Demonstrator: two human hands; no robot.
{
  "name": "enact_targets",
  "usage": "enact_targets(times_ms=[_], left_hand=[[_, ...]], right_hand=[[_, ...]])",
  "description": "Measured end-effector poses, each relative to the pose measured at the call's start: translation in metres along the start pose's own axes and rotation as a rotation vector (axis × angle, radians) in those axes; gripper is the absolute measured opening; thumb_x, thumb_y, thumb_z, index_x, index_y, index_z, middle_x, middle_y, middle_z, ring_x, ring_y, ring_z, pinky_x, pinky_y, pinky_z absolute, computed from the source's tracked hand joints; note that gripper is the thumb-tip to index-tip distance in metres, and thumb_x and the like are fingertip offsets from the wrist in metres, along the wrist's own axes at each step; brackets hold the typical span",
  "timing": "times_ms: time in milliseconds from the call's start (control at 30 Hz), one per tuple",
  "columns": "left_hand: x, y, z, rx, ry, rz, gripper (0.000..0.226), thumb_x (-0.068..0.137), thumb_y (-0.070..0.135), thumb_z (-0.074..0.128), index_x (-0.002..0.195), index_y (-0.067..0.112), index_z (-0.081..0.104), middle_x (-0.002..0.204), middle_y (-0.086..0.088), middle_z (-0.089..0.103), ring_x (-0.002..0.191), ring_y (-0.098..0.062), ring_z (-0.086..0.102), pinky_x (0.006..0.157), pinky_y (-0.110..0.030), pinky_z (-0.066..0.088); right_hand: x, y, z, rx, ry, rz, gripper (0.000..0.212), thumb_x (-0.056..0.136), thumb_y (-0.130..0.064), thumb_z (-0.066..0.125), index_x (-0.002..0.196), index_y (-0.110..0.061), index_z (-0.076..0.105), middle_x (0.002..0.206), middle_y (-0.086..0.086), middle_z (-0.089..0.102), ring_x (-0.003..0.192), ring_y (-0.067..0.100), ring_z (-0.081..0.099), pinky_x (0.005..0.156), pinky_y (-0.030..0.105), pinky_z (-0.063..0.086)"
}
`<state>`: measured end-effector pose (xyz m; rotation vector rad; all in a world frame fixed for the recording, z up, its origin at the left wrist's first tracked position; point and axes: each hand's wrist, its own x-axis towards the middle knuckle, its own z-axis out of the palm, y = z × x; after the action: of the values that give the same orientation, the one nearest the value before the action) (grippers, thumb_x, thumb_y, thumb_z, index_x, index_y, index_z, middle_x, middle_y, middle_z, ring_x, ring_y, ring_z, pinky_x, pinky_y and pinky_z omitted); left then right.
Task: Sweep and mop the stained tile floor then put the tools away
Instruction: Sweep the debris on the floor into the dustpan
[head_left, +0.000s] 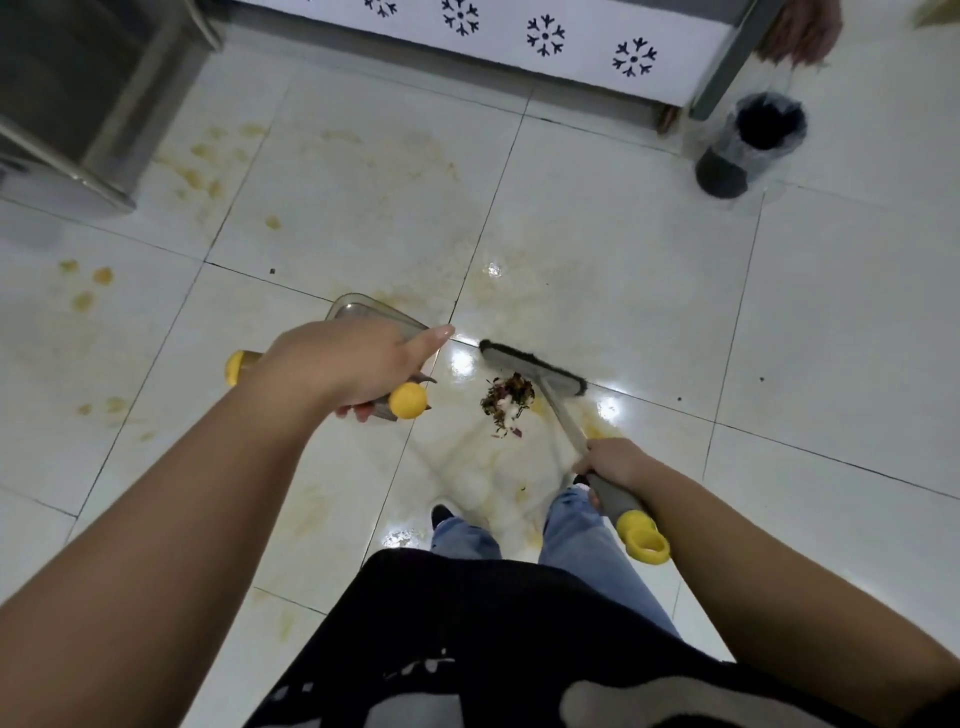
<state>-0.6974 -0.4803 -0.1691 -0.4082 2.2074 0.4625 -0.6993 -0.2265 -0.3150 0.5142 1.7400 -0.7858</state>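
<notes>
Here both hands grip — left hand (358, 364) the dustpan (363, 317), right hand (615, 462) the broom (535, 371), arms outstretched.

floor (597, 249): glossy white tile under your feet, yellow stains | dustpan (358, 312): clear smoky plastic, yellow plastic ends | your broom (535, 366): dark bristles, grey handle, yellow plastic loop | bin (748, 150): black plastic liner | cabinet (78, 104): brushed metal
</notes>
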Motion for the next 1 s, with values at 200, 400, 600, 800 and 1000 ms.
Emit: enact_targets(times_ms=[200, 400, 600, 800, 1000], left_hand=[[-0.012, -0.016, 0.0, -0.042, -0.17, 0.117, 0.072, 0.05, 0.088, 0.043, 0.069, 0.019, 0.057, 0.045, 0.006, 0.055, 0.033, -0.009, 0.044, 0.042, -0.017, 0.037], [-0.035, -0.044, 0.011, 0.052, -0.141, 0.045, 0.041, 0.064, 0.064, 0.061, 0.071, 0.024, 0.055, 0.06, 0.003, 0.057, 0.045, -0.013, 0.046, 0.048, -0.018, 0.038], [-0.037, -0.026, 0.031, 0.027, 0.012, -0.089, 0.036, 0.059, 0.052, 0.039, 0.071, 0.021, 0.053, 0.071, 0.004, 0.053, 0.064, -0.016, 0.049, 0.061, -0.028, 0.036], [-0.047, 0.032, 0.083, -0.482, 0.126, -0.326, 0.034, 0.072, 0.051, 0.047, 0.086, 0.021, 0.052, 0.074, 0.004, 0.051, 0.063, -0.013, 0.045, 0.059, -0.028, 0.036], [-0.075, 0.08, 0.169, -1.198, 0.325, -0.452, 0.017, 0.085, 0.03, 0.049, 0.089, 0.014, 0.046, 0.067, -0.001, 0.036, 0.05, -0.015, 0.025, 0.045, -0.023, 0.02]], right_hand=[[-0.013, 0.011, -0.014, 0.045, 0.103, -0.129, 0.009, 0.088, -0.002, 0.056, 0.08, -0.002, 0.051, 0.067, 0.01, 0.045, 0.059, 0.023, 0.045, 0.056, 0.029, 0.041], [-0.019, -0.002, -0.037, 0.33, 0.142, -0.092, 0.011, 0.091, 0.001, 0.049, 0.082, -0.004, 0.045, 0.065, 0.012, 0.041, 0.046, 0.022, 0.04, 0.035, 0.019, 0.04], [0.01, -0.014, -0.099, 0.225, 0.11, -0.099, 0.011, 0.09, 0.001, 0.051, 0.081, -0.003, 0.046, 0.059, 0.012, 0.042, 0.034, 0.02, 0.041, 0.034, 0.02, 0.04], [0.038, -0.045, -0.182, -0.061, -0.015, -0.084, 0.012, 0.091, -0.001, 0.051, 0.08, -0.005, 0.046, 0.059, 0.011, 0.04, 0.036, 0.021, 0.041, 0.035, 0.018, 0.038], [0.042, -0.056, -0.219, -0.19, -0.143, -0.045, 0.028, 0.095, -0.004, 0.047, 0.07, -0.009, 0.038, 0.034, 0.008, 0.039, 0.022, 0.016, 0.04, 0.027, 0.016, 0.036]])
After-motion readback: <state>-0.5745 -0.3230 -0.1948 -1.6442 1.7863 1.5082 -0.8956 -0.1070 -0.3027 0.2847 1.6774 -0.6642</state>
